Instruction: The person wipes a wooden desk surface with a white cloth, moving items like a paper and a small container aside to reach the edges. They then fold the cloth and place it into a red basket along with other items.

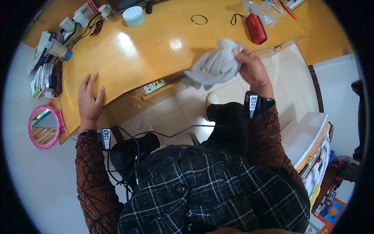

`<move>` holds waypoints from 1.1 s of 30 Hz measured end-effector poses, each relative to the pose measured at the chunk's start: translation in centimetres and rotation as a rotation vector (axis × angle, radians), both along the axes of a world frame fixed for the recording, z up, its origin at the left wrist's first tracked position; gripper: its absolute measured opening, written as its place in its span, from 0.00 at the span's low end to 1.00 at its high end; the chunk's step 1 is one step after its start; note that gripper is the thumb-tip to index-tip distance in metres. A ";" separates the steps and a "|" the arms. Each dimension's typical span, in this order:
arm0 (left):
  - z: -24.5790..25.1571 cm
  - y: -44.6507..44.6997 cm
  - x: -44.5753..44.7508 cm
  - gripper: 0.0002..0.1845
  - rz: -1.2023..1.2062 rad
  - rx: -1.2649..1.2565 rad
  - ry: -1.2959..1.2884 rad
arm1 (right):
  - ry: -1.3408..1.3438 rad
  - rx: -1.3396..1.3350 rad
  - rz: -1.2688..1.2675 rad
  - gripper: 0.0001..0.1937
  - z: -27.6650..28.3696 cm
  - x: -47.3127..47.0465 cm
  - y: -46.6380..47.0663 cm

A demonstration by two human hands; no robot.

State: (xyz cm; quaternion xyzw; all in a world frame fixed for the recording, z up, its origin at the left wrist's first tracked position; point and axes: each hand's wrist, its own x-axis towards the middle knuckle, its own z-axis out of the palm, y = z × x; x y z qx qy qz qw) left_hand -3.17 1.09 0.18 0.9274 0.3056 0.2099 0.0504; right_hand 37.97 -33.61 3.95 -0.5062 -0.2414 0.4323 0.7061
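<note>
A crumpled light grey cloth (214, 65) hangs from my right hand (253, 68), pinched between thumb and fingers at its upper right corner. The cloth is slightly blurred and hangs over the front edge of the yellow wooden desk (152, 46). My left hand (91, 101) rests with fingers apart at the desk's left front edge and holds nothing. A metal ring (199, 20) lies on the desktop beyond the cloth. To the right of the ring is a red zip case (256, 28) with a black wrist strap.
A pink-framed mirror (44, 127) stands at the desk's left corner. Bottles and boxes (57, 49) crowd the left side, and a pale green jar (133, 16) sits at the back. Below the desktop is an open drawer (157, 91). Black cables (175, 134) cross my lap.
</note>
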 end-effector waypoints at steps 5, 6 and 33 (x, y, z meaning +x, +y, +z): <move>0.1 -0.2 0.0 0.26 0.015 -0.005 0.000 | -0.364 0.055 -0.454 0.18 0.8 5.2 5.1; 0.1 -0.2 0.1 0.26 0.013 -0.006 0.000 | -0.536 -0.096 -0.528 0.21 0.5 6.0 6.0; 0.0 -0.1 0.0 0.26 0.006 0.016 -0.010 | -1.983 0.014 -0.107 0.09 -0.4 1.3 13.5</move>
